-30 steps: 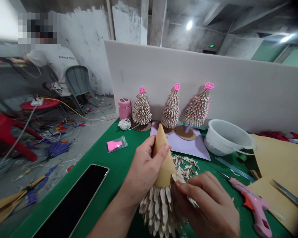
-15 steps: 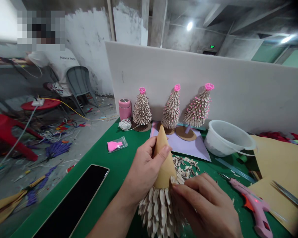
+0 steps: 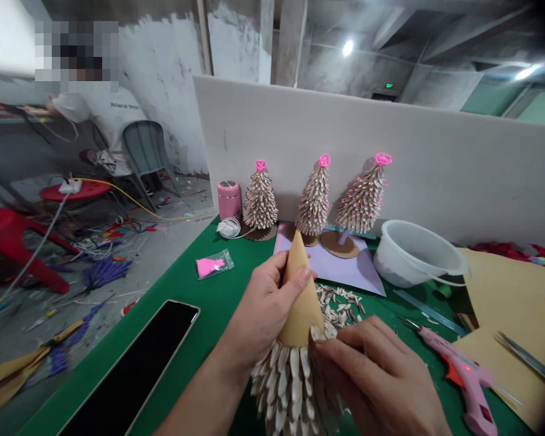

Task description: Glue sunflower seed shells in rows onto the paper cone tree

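My left hand (image 3: 270, 303) is wrapped round the bare upper part of a tan paper cone (image 3: 303, 315), thumb across its front. Overlapping rows of sunflower seed shells (image 3: 288, 387) cover the lower part of the cone. At the right edge of the top row, my right hand (image 3: 381, 369) pinches a single sunflower seed shell (image 3: 317, 333) against the paper. Behind the cone lies a heap of loose shells (image 3: 340, 306). A pink hot glue gun (image 3: 463, 375) with a lit red light rests to the right of my right hand.
Three finished-looking shell trees (image 3: 260, 203) with pink tops stand along a white board (image 3: 272, 121). A white tub (image 3: 418, 254), tweezers (image 3: 527, 357), a phone (image 3: 136, 363) and a bag of pink bits (image 3: 214, 264) lie around. A person (image 3: 104, 115) sits at far left.
Almost nothing differs. Both hands keep their hold, and my right hand has shifted very slightly at the shell.
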`<state>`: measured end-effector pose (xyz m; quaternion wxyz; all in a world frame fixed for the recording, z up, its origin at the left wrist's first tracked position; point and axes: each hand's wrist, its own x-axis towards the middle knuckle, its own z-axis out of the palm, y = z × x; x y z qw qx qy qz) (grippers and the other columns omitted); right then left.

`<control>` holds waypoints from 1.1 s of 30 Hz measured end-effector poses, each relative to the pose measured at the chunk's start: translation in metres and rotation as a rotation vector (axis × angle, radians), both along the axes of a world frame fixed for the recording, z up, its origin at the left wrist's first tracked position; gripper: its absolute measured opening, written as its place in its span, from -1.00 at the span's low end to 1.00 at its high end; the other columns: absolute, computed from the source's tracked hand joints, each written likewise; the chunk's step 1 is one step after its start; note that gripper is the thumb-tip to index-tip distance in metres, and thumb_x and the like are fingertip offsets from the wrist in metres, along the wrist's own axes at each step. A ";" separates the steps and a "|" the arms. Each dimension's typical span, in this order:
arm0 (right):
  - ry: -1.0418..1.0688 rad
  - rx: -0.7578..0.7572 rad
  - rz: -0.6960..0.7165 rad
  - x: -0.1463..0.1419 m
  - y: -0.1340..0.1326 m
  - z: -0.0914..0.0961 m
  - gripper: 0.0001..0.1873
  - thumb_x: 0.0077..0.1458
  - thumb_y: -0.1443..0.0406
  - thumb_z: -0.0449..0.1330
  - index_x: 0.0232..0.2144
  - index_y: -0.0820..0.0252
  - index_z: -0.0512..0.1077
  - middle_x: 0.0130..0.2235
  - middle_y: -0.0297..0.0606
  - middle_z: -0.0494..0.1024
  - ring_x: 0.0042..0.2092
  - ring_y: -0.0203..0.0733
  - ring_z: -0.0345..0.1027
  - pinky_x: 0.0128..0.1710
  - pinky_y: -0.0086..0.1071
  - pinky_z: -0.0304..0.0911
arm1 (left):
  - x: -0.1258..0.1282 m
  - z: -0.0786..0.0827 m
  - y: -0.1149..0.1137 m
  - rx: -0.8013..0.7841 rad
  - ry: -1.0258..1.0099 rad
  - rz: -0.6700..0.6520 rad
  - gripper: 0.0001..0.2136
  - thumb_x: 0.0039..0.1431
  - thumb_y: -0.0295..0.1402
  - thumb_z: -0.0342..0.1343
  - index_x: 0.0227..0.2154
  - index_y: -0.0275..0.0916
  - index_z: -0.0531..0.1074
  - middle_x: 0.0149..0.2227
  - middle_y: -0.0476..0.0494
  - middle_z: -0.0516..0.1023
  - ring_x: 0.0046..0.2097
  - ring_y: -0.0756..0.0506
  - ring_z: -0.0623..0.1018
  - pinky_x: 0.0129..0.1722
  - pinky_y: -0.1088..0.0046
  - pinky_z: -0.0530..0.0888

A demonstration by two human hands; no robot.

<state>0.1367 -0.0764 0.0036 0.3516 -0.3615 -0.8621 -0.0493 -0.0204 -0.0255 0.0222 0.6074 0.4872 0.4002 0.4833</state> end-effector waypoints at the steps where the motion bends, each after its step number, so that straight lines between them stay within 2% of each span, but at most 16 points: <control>1: -0.003 0.001 -0.002 0.000 0.000 0.000 -0.87 0.04 0.43 0.11 -0.33 0.21 0.42 -0.50 -0.27 0.42 -0.49 -0.28 0.16 -0.57 -0.45 0.12 | 0.000 0.000 0.000 -0.002 -0.001 -0.003 -0.81 0.06 -0.22 0.07 -0.35 -0.23 0.34 -0.42 0.01 0.38 -0.42 0.06 0.34 -0.40 0.52 0.29; 11: 0.040 0.030 -0.016 -0.008 0.001 0.007 -0.86 0.05 0.44 0.07 -0.41 0.23 0.44 -0.56 -0.26 0.41 -0.53 -0.28 0.19 -0.62 -0.46 0.14 | 0.001 -0.001 0.002 -0.019 -0.026 -0.001 -0.81 0.05 -0.23 0.08 -0.34 -0.24 0.35 -0.43 0.01 0.37 -0.43 0.07 0.34 -0.42 0.54 0.29; 14: 0.048 0.005 -0.004 -0.005 -0.001 0.006 -0.89 0.02 0.43 0.12 -0.36 0.21 0.43 -0.53 -0.27 0.41 -0.52 -0.30 0.20 -0.61 -0.46 0.16 | 0.001 0.000 0.003 -0.037 -0.046 -0.006 -0.80 0.03 -0.23 0.10 -0.36 -0.26 0.34 -0.44 0.01 0.37 -0.44 0.08 0.33 -0.43 0.55 0.29; 19: 0.108 -0.079 0.015 0.007 -0.007 0.004 -0.75 -0.04 0.45 0.19 -0.23 0.22 0.38 -0.45 -0.27 0.42 -0.46 -0.31 0.28 -0.54 -0.45 0.27 | 0.001 -0.001 0.005 -0.071 -0.108 -0.023 -0.79 0.02 -0.24 0.12 -0.34 -0.27 0.33 -0.42 -0.01 0.39 -0.42 0.06 0.35 -0.41 0.53 0.31; 24: 0.146 -0.132 -0.006 0.012 -0.007 0.007 -0.75 -0.03 0.44 0.18 -0.23 0.21 0.36 -0.39 -0.26 0.41 -0.38 -0.32 0.33 -0.47 -0.49 0.33 | 0.001 -0.003 0.005 -0.095 -0.165 -0.055 -0.79 0.02 -0.27 0.11 -0.33 -0.31 0.34 -0.40 -0.04 0.41 -0.44 0.07 0.35 -0.42 0.53 0.31; 33: 0.116 -0.124 0.034 0.008 -0.007 0.008 -0.76 -0.06 0.45 0.18 -0.26 0.21 0.40 -0.42 -0.26 0.41 -0.44 -0.29 0.31 -0.52 -0.43 0.29 | 0.004 -0.002 0.004 -0.149 -0.228 -0.100 -0.73 0.01 -0.30 0.13 -0.23 -0.30 0.34 -0.39 -0.07 0.43 -0.36 0.01 0.42 -0.36 0.48 0.32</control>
